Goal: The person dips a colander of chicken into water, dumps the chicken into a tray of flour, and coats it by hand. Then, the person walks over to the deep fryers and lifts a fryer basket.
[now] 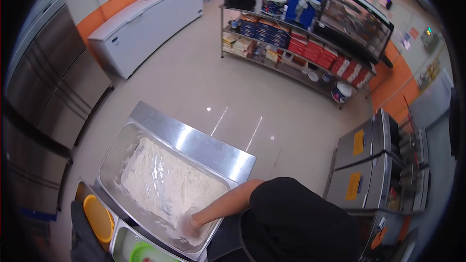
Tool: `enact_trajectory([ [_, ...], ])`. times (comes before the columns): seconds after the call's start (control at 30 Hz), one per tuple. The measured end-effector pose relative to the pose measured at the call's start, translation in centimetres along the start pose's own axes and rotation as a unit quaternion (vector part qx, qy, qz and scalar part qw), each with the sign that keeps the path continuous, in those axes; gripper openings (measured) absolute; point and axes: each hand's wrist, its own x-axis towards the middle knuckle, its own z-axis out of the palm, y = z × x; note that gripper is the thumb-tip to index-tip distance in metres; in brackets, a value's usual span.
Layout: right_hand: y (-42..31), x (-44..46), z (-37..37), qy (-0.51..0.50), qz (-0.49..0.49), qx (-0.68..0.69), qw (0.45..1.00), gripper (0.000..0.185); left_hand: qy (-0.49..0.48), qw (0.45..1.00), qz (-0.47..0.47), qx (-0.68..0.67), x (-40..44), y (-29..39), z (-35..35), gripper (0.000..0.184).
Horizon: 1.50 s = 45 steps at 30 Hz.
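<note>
My right hand point(188, 225), in what looks like a thin clear glove, is down in the white flour point(160, 177) at the near right corner of a deep steel tray point(108, 153). The fingers are sunk in the flour or blurred, so their pose is hidden. A black sleeve point(301, 218) covers the upper part of that arm. My left hand does not show. At the lower left, a second steel tray point(116, 242) holds a bright green basket point(140, 252), cut off by the frame's edge. Something small and pinkish is inside the basket, too unclear to name.
A yellow round container point(99, 217) stands left of the trays, beside dark cloth point(85, 235). A steel ledge point(194, 140) borders the flour tray. Steel fridges point(58, 77) line the left, a white chest freezer point(150, 19) behind. Far back stands a loaded rack point(291, 58); steel cabinets point(357, 165) are right.
</note>
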Motion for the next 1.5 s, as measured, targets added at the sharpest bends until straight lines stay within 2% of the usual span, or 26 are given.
enact_trajectory([
  [0.03, -1.1, -0.2, -1.4, -0.024, -0.002, -0.02, 1.0, 0.022, -0.046, 0.998, 0.04, -0.033, -0.2, 1.5, 1.3, 0.016],
  [0.07, 0.4, 0.3, 2.5, 0.024, -0.042, -0.044, 0.998, 0.021, -0.083, 0.992, 0.079, -0.051, -0.8, 1.7, 2.8, 0.017],
  [0.1, -0.4, 0.2, 1.1, -0.038, -0.038, -0.028, 0.998, 0.02, -0.119, 0.984, 0.116, -0.065, -1.4, 1.7, 4.2, 0.018],
  [0.17, -1.5, -2.3, -4.0, -0.139, -0.041, -0.024, 0.989, 0.017, -0.203, 0.965, 0.129, -0.106, -3.1, 0.3, 6.5, 0.021],
  [0.23, -1.0, -3.9, -6.4, -0.15, -0.054, -0.028, 0.987, 0.014, -0.215, 0.963, 0.133, -0.088, -3.9, 1.9, 7.1, 0.014],
  [0.3, 3.0, -4.6, -0.9, 0.088, -0.101, -0.115, 0.984, 0.013, -0.224, 0.962, 0.128, -0.084, -4.5, 2.1, 7.7, 0.011],
  [0.37, 3.3, -6.9, -4.1, 0.223, -0.099, -0.046, 0.969, 0.014, -0.225, 0.963, 0.115, -0.094, -5.1, 1.7, 8.2, 0.012],
  [0.4, 2.7, -9.7, -10.2, 0.238, -0.075, 0.067, 0.966, 0.016, -0.233, 0.962, 0.111, -0.087, -5.2, 1.6, 8.1, 0.012],
  [0.47, 4.0, -12.5, -12.1, 0.281, 0.077, -0.04, 0.956, 0.015, -0.246, 0.961, 0.103, -0.073, -5.2, 1.7, 8.3, 0.011],
  [0.5, 4.0, -13.9, -13.3, 0.178, 0.166, -0.008, 0.97, 0.016, -0.241, 0.963, 0.097, -0.07, -5.3, 1.6, 8.4, 0.012],
  [0.57, 2.8, -16.1, -15.2, -0.035, 0.335, 0.061, 0.94, 0.02, -0.236, 0.966, 0.089, -0.064, -5.6, 1.4, 8.9, 0.012],
  [0.6, 3.1, -16.2, -14.3, -0.091, 0.353, 0.086, 0.927, 0.022, -0.228, 0.966, 0.101, -0.069, -5.7, 1.3, 9.0, 0.012],
  [0.67, 3.0, -14.8, -11.0, -0.112, 0.326, 0.138, 0.929, 0.025, -0.207, 0.967, 0.121, -0.079, -5.8, 1.2, 9.0, 0.012],
  [0.8, 3.0, -13.1, -7.8, -0.078, 0.306, 0.255, 0.914, 0.032, -0.19, 0.973, 0.096, -0.093, -6.0, 1.1, 9.2, 0.013],
  [0.9, 3.0, -12.6, -7.4, 0.002, 0.354, 0.408, 0.841, 0.037, -0.192, 0.972, 0.094, -0.097, -5.8, 0.7, 9.1, 0.014],
  [0.97, 2.9, -11.3, -5.5, 0.05, 0.37, 0.458, 0.806, 0.04, -0.199, 0.971, 0.085, -0.096, -5.8, 0.4, 9.1, 0.014],
  [1.0, 7.6, -8.3, 1.2, 0.06, 0.227, 0.463, 0.855, 0.042, -0.198, 0.972, 0.082, -0.096, -5.7, 0.4, 9.0, 0.014],
  [1.03, 12.1, -5.3, 7.8, 0.074, 0.061, 0.476, 0.874, 0.044, -0.195, 0.973, 0.079, -0.096, -5.8, 0.5, 8.9, 0.014],
  [1.07, 16.4, -2.5, 14.1, 0.079, -0.093, 0.492, 0.862, 0.047, -0.194, 0.973, 0.077, -0.096, -5.8, 0.6, 8.8, 0.014],
  [1.1, 12.3, -4.8, 7.0, 0.127, 0.051, 0.368, 0.92, 0.047, -0.196, 0.973, 0.078, -0.092, -5.8, 0.5, 8.7, 0.014],
  [1.13, 7.5, -7.5, -1.8, 0.127, 0.216, 0.218, 0.943, 0.047, -0.199, 0.973, 0.08, -0.087, -5.9, 0.4, 8.5, 0.014],
  [1.17, 2.1, -10.5, -11.6, 0.091, 0.358, 0.114, 0.922, 0.048, -0.2, 0.973, 0.082, -0.084, -6.0, 0.2, 8.4, 0.013],
  [1.2, 4.1, -9.4, -8.2, 0.122, 0.359, 0.095, 0.92, 0.048, -0.199, 0.972, 0.086, -0.087, -6.0, 0.0, 8.3, 0.013],
  [1.3, 2.5, -7.9, -9.8, 0.006, 0.35, 0.135, 0.927, 0.048, -0.192, 0.971, 0.105, -0.092, -5.9, -0.1, 8.3, 0.013],
  [1.4, 1.9, -6.5, -7.4, -0.035, 0.215, 0.194, 0.956, 0.048, -0.187, 0.971, 0.126, -0.076, -5.4, 0.2, 8.2, 0.013],
  [1.5, 3.4, -5.4, -2.3, -0.075, 0.074, 0.268, 0.958, 0.039, -0.167, 0.978, 0.104, -0.067, -5.7, 0.5, 8.5, 0.013],
])
